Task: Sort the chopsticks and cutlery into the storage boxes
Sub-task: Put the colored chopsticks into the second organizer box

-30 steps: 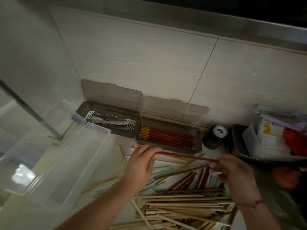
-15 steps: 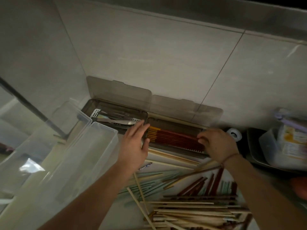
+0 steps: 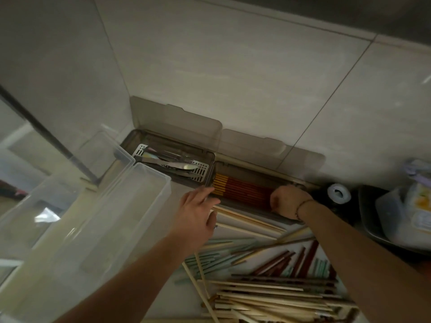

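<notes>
2 grey storage boxes sat side by side against the tiled wall, lids tipped back against it. The left grey box held metal cutlery lying on a perforated tray. The right grey box held a neat row of red chopsticks with yellow ends pointing left.

The left hand was flat, fingers straight and together, fingertips at the left end of the right grey box, by the yellow ends; held nothing. Could not tell if they touched the chopsticks or only the box edge.

The right hand was over the right end of the same box, knuckles up, fingers curled down onto the red chopsticks. Fingertips hidden, so could not tell if it gripped anything. A thin bracelet was on that wrist.

A clear plastic box stood at the left, nearest the cutlery box, with a 2nd clear box beside it.

Unsorted chopsticks lay on the counter below the hands: pale wooden ones in a heap, green ones, dark red ones.

At the right, a dark jar with a white top stood beside a dark tray of packets, blurred.
</notes>
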A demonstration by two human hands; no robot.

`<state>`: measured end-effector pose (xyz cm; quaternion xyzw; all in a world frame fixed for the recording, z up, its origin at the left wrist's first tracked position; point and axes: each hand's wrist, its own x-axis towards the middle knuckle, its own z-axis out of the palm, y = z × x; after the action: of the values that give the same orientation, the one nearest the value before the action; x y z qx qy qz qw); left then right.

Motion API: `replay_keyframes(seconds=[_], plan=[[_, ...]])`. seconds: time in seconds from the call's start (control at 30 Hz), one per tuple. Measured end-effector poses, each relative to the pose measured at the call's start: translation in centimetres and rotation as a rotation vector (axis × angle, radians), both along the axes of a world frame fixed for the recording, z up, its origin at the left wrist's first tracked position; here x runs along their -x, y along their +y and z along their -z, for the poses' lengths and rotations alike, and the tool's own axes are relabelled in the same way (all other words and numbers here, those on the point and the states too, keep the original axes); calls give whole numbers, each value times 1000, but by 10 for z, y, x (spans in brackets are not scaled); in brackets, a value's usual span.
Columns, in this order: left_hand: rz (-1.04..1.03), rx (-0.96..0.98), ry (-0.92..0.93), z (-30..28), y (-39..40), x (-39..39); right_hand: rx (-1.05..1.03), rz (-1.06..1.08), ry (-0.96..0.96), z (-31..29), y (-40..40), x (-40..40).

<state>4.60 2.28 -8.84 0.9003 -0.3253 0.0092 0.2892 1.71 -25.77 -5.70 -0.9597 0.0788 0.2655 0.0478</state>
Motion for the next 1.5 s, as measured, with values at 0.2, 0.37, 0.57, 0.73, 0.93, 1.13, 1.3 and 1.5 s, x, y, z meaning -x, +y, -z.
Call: replay_keyframes(seconds=[0.2, 0.37, 0.57, 0.73, 0.93, 1.13, 1.3, 1.5], plan=[[203, -9, -89, 2, -12, 36, -55, 62, -51, 3, -5, 2], [362, -145, -131, 18, -16, 64, -121, 93, -712, -12, 3, 56], [382, -227, -108, 29, -14, 85, -121, -395, -600, 26, 3, 124], [428, -203, -57, 29, -13, 103, -156, -402, -484, 37, 8, 128], [402, -228, -49, 27, -9, 114, -16, -481, -412, 38, 18, 133], [436, -245, -81, 27, -1, 113, 95, -427, -463, 38, 10, 142], [440, -215, -116, 32, 9, 102, 116, -241, -509, 15, -31, 165], [284, 29, -136, 16, 7, 52, 227, -96, -750, -33, -53, 191]])
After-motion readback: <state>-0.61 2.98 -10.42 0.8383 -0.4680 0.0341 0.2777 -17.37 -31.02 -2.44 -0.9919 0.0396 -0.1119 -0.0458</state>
